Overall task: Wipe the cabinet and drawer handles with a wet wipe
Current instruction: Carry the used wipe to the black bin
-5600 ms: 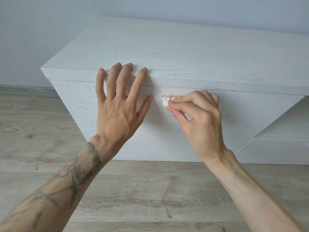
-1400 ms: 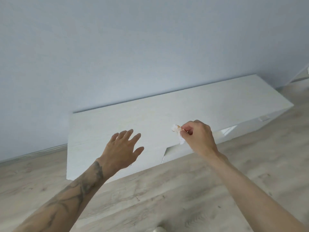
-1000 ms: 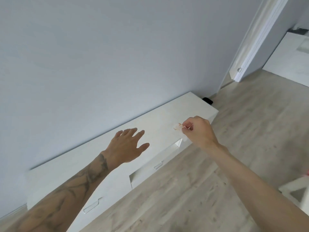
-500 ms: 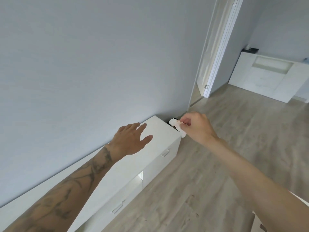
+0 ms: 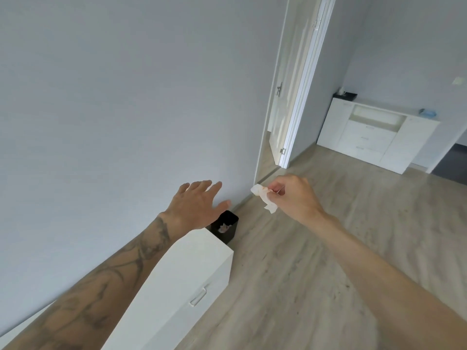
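Right hand (image 5: 294,198) pinches a crumpled wet wipe (image 5: 264,198).

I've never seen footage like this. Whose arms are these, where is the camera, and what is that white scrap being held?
There is no machine here. A person wears a wide-angle camera on their head, so you see their own two arms reaching forward. The right hand pinches a crumpled wet wipe. The left hand is open, fingers spread, holding nothing. Lower in the picture is a low white cabinet with a handle on its front. At its end stands a small black bin. Farther off are an open door and a white sideboard.
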